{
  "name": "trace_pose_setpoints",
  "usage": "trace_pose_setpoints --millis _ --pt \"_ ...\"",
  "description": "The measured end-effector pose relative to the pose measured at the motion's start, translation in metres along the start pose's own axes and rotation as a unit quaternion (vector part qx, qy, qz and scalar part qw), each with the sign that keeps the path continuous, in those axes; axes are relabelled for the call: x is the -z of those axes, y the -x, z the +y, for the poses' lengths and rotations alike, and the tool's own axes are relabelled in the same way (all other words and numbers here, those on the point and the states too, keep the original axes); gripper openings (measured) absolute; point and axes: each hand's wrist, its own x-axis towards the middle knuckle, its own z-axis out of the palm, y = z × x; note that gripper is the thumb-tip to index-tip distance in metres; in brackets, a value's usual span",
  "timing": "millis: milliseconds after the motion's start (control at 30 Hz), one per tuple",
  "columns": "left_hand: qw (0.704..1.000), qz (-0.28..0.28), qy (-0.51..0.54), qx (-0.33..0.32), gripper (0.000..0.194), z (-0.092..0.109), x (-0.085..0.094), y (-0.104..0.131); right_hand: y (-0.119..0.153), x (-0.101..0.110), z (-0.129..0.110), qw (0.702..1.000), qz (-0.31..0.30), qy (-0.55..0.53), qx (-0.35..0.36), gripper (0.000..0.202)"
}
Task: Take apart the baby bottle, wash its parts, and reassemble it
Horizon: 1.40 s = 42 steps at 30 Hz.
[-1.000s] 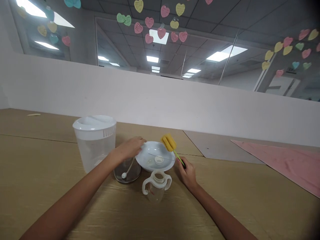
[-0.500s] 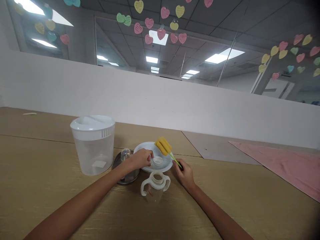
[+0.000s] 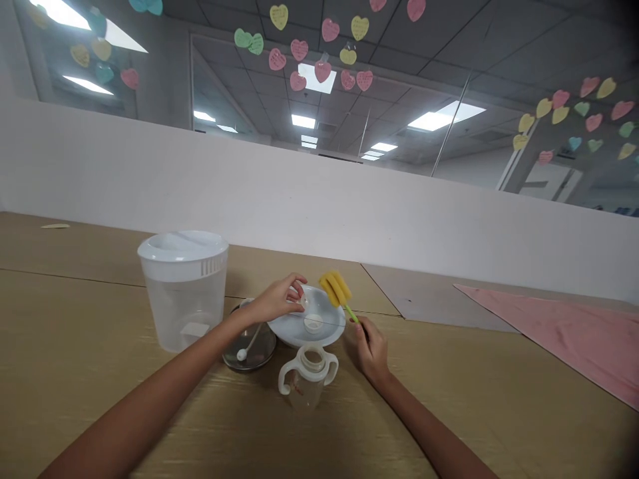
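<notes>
I see the yellow sponge bottle brush (image 3: 337, 289) at the two o'clock of the white bowl (image 3: 327, 310), gripped in the person's right hand (image 3: 372, 349); at ten, the left hand (image 3: 279, 298) pinches a small translucent piece (image 3: 304, 303); a two-handled baby bottle (image 3: 307, 382) stands at six.

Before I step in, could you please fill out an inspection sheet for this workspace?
Surface: brown tabletop, seamed.
Working items: open two-handled bottle, upright near a white bowl with a white ring inside; metal tray bearing a white-ended straw; lidded bucket.
Clutter: pink cloth, right; flat beige piece, far left.
Hands: left hand pinches a small translucent piece over the bowl; right hand grips a yellow sponge brush.
Cables: nothing seen.
Surroundings: white wall; glass above with heart-shaped notes.
</notes>
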Motion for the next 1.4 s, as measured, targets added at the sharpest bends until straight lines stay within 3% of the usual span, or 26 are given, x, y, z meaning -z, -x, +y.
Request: trace_pose_setpoints --millis 133,233,367,533,633,767,867,1000,1133,1267,1400 --pt "0.994 0.002 0.106 -0.022 0.048 -0.003 0.006 -0.002 0.000 0.000 -0.001 1.000 -0.008 0.007 0.029 0.023" --pt "0.992 0.007 0.124 -0.032 0.047 -0.005 0.009 -0.002 -0.001 -0.001 -0.003 0.997 -0.038 0.015 0.058 0.020" --pt "0.993 0.039 0.096 -0.048 0.045 -0.005 0.012 -0.003 -0.002 -0.001 -0.002 0.999 0.011 0.019 0.035 0.022" --pt "0.996 0.048 0.046 -0.060 0.042 -0.003 0.013 -0.002 0.000 -0.004 0.002 0.998 -0.028 0.017 0.057 0.022" --pt "0.996 0.061 -0.003 -0.069 0.041 -0.002 0.013 -0.002 0.001 -0.006 0.006 0.999 0.000 0.027 0.039 0.024" --pt "0.993 0.073 -0.047 -0.081 0.040 0.000 0.014 -0.001 0.002 -0.007 0.008 0.998 -0.021 0.024 0.052 0.024" --pt "0.990 0.087 -0.071 -0.084 0.038 0.004 0.014 0.000 0.002 -0.007 0.009 0.999 0.016 0.030 0.030 0.025" --pt "0.989 0.090 -0.082 -0.086 0.039 0.013 0.014 0.001 0.001 -0.006 0.008 0.999 -0.014 0.021 0.047 0.023" --pt "0.989 0.087 -0.083 -0.086 0.039 0.020 0.013 0.002 0.002 -0.007 0.009 0.999 0.032 0.032 0.017 0.025" --pt "0.989 0.083 -0.077 -0.094 0.039 0.024 0.013 0.003 0.002 -0.007 0.009 0.999 0.008 0.021 0.032 0.024" --pt "0.990 0.078 -0.071 -0.093 0.038 0.026 0.014 0.003 0.002 -0.006 0.010 0.998 0.045 0.034 -0.004 0.025"
